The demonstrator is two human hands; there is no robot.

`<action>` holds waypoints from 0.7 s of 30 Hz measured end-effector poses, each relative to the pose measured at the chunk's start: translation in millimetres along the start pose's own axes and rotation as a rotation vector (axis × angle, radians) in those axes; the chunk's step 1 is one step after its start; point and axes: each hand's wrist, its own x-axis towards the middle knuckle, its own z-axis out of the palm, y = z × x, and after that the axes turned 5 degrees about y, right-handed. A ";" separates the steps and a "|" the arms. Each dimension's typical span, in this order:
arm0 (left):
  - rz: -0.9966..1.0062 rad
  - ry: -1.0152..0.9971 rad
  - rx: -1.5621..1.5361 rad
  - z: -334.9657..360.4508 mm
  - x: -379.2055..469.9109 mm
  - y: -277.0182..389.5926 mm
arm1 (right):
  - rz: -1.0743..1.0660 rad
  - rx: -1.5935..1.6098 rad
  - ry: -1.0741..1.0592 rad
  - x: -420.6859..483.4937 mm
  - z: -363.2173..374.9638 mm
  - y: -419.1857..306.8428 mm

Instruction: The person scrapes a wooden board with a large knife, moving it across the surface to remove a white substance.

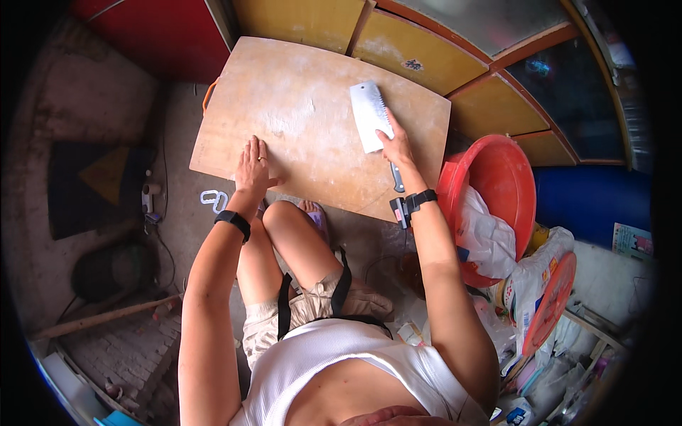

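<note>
A large wooden board [319,133] with white powdery smears lies before me. My left hand [253,168] rests palm down near its front left edge, fingers together, thumb out to the side, a ring on one finger. Toward the board's right side, my right hand [395,141] grips a cleaver [367,114] across the lower part of its blade, with thumb on the broad face and fingers along the toothed edge. The cleaver's black handle points back toward me, below my right hand. The blade's far end lies over the board; whether it touches the wood I cannot tell.
Yellow cabinet doors [418,48] stand behind the board. To the right are a red plastic basin [501,160], with a white plastic bag [485,229] in it, and a red lid [551,303]. White plastic handles [214,199] lie on the floor left of my legs.
</note>
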 end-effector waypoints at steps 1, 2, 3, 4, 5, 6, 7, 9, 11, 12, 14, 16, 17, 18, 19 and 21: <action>0.004 0.004 -0.003 -0.7 2.0 1.3 | 0.048 0.024 -0.001 6.9 -7.3 -4.0; 0.014 0.026 -0.015 -1.6 4.2 2.6 | 0.099 0.190 0.104 14.5 -1.4 -4.2; 0.017 0.042 -0.024 -0.3 4.3 1.8 | 0.069 0.169 0.137 9.6 9.1 -4.0; 0.011 0.043 -0.023 -0.2 4.9 -0.1 | 0.044 0.098 0.144 -1.9 28.0 -8.2; 0.007 0.035 -0.014 0.2 3.9 -1.1 | 0.017 0.026 0.150 -14.1 42.2 -10.7; 0.006 0.027 -0.005 0.3 1.8 -2.5 | -0.052 -0.015 0.107 -22.6 48.0 -8.5; 0.001 0.026 -0.006 0.5 1.0 -3.0 | -0.053 -0.015 0.102 -21.0 43.8 -8.1; 0.000 0.025 -0.018 0.6 2.3 -1.5 | -0.094 0.001 -0.044 -14.5 20.1 -7.1; -0.001 0.040 -0.032 -0.5 4.4 -1.8 | 0.033 0.025 0.035 -2.7 12.2 -11.5; -0.001 0.046 -0.044 1.1 2.5 -1.4 | 0.042 0.034 0.084 -7.6 20.0 -10.2; 0.003 0.041 -0.040 -1.8 5.1 1.6 | -0.038 -0.006 0.159 -21.3 38.7 -6.4; -0.008 0.023 -0.033 -2.8 0.5 -0.8 | -0.074 -0.073 0.038 -23.7 34.6 -10.5; -0.013 0.015 -0.029 -3.0 -1.0 -1.0 | -0.039 -0.036 -0.043 -19.4 24.0 -13.4; -0.011 0.013 -0.027 -3.5 0.0 0.2 | -0.071 -0.034 -0.075 -11.3 13.4 -14.5; -0.010 0.016 -0.029 -2.8 1.3 -0.2 | 0.007 -0.024 -0.068 -4.0 7.9 -17.8; 0.022 0.056 -0.037 -2.4 6.0 5.7 | 0.027 0.173 0.086 3.0 17.4 -9.3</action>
